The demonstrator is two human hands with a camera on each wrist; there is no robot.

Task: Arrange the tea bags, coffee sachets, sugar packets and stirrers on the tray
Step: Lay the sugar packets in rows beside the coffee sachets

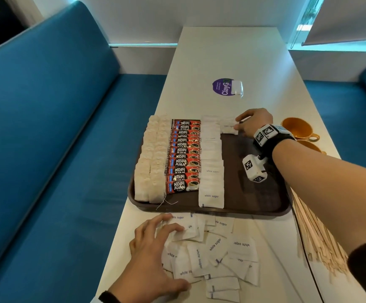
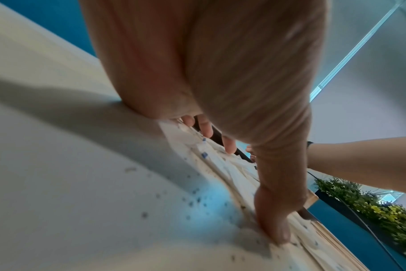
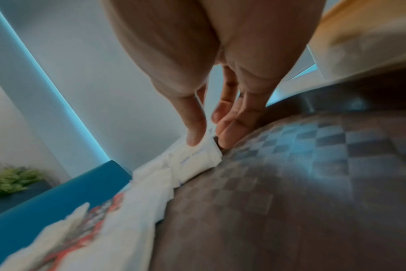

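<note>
Sugar is the step in hand: the right hand [image 1: 252, 123] pinches a white paper sugar packet [image 1: 229, 127] at the upper middle of the dark brown plastic tray [image 1: 254, 204], starting a second column. The left hand [image 1: 153, 243] rests spread, seemingly flat, on the loose white sugar packets [image 1: 219, 254] on the white table [image 1: 227, 53] at lower centre; next it must lift one cleanly.

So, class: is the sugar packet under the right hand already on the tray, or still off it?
On the tray. The right hand pinches the sugar packet at the brown tray's far end, starting a second sugar column.
</note>
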